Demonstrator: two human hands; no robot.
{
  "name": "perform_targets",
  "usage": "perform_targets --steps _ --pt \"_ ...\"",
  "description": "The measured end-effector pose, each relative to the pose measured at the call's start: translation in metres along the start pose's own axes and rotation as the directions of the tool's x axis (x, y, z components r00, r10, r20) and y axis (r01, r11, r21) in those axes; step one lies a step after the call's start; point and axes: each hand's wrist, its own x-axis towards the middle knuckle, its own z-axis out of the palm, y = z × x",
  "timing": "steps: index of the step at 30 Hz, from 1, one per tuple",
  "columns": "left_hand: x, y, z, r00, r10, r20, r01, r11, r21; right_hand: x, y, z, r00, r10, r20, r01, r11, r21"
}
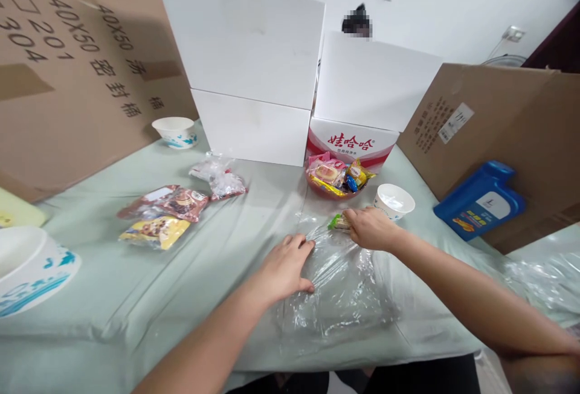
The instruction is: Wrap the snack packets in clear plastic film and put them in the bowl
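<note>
**Snack held at the mouth of a clear bag**

The green-wrapped snack (339,222) sits clenched in the right hand (371,229) fingers, at the clear plastic bag (338,288). The left hand (285,267) presses flat, fingers released, on the bag. Just beyond: a paper cup (394,200) and a red snack bowl (335,181) on the tabletop (136,285).

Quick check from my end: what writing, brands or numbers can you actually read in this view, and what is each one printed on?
"40X50", "201", "304" and "密封桶": large brown cardboard box at the left.
"娃哈哈": red-and-white carton under the white boxes.
White label and dark print on the brown cardboard box at the right: too small.
Label on the blue plastic jug: blurred.
Snack packets: unreadable.
</note>
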Motion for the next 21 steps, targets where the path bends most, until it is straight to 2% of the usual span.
perform_targets --steps 3,5,7,9,11,16,19,21 --pt "0.0 0.002 -0.003 1.0 -0.012 0.013 0.013 1.0 -0.004 0.006 0.022 -0.013 0.999 0.047 -0.009 -0.045 0.987 0.154" --pt "0.001 0.002 -0.003 1.0 -0.016 0.018 0.017 1.0 -0.009 0.015 0.044 -0.022 0.988 0.138 -0.075 -0.106 0.937 0.334" --pt "0.002 0.0 -0.001 1.0 -0.01 0.01 0.01 1.0 -0.015 0.032 0.066 -0.029 0.942 0.287 -0.173 -0.157 0.835 0.528" --pt "0.003 -0.003 0.002 1.0 0.007 -0.006 -0.007 1.0 -0.023 0.056 0.083 -0.033 0.868 0.446 -0.217 -0.208 0.724 0.657" --pt "0.004 -0.007 0.005 1.0 0.022 -0.018 -0.023 0.999 -0.029 0.082 0.096 -0.035 0.815 0.536 -0.22 -0.255 0.672 0.695" --pt "0.005 -0.012 0.009 0.999 0.04 -0.033 -0.041 0.999 -0.015 0.128 0.11 -0.039 0.771 0.569 -0.286 -0.229 0.667 0.708" --pt "0.003 -0.01 0.008 0.999 0.037 -0.037 -0.038 0.999 -0.018 0.126 0.099 -0.042 0.746 0.565 -0.352 -0.184 0.683 0.707" --pt "0.002 -0.008 0.006 0.999 0.028 -0.035 -0.028 0.999 -0.017 0.107 0.079 -0.039 0.743 0.519 -0.424 -0.115 0.722 0.682"
